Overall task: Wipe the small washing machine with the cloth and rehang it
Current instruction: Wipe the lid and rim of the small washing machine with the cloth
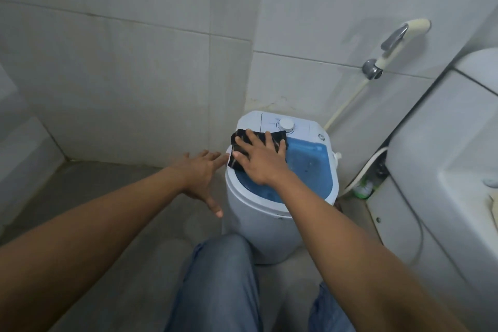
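The small washing machine (269, 213) stands on the floor in the tiled corner, and the wiping step looks to be under way on its blue lid (310, 162). The right hand (260, 160) lies flat, fingers spread, pressing the dark cloth (239, 152) onto the lid's far left edge. The left hand (200, 174) hovers open beside the rim, possibly touching it. Next comes sweeping across the uncovered lid.

Washing machine (265, 213) on floor (113, 197) against rear wall. Cloth (242, 148) on lid (310, 167), rear-left, under right hand (260, 160). Left hand (200, 174) just left of machine. Spray hose (388, 54) wall-mounted behind right; toilet (444, 143) far right
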A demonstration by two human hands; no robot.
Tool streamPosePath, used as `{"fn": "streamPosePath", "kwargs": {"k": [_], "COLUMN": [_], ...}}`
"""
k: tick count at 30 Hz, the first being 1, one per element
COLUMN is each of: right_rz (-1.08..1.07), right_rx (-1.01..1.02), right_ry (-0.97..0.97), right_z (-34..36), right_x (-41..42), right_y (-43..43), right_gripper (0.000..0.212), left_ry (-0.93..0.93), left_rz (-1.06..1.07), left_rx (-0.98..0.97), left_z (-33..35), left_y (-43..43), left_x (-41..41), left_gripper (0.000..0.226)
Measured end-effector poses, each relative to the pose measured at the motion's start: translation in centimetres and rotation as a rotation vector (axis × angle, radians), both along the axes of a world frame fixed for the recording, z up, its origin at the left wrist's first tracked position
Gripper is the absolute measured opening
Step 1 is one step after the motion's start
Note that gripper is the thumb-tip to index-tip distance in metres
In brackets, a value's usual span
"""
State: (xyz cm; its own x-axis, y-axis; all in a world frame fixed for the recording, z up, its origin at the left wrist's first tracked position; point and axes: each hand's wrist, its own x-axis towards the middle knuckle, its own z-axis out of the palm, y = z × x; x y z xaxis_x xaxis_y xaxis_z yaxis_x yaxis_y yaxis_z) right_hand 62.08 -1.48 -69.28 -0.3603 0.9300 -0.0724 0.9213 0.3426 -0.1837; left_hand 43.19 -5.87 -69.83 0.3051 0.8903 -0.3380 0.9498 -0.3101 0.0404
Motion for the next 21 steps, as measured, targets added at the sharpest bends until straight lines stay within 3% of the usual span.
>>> {"fn": "streamPosePath", "kwargs": {"k": [12, 18, 21], "right_rz": [-0.244, -0.361, -0.413], "right_rx": [-0.071, 0.074, 0.096], "right_ry": [0.004, 0.388, 0.477], "right_z": [0.0, -0.7, 0.3], "right_x": [10.9, 15.7, 16.4], "right_y": [0.3, -1.2, -2.2], "right_gripper": [0.053, 0.043, 0.034], "left_ry": [0.004, 0.008, -0.025], "left_rz": [0.016, 0.045, 0.067], "left_rx": [0.007, -0.005, -0.021], "left_z": [-0.4, 0.0, 0.3], "left_y": [0.4, 0.0, -0.2], "left_x": [0.0, 0.5, 0.5], "left_gripper": [0.157, 0.16, 0.158]}}
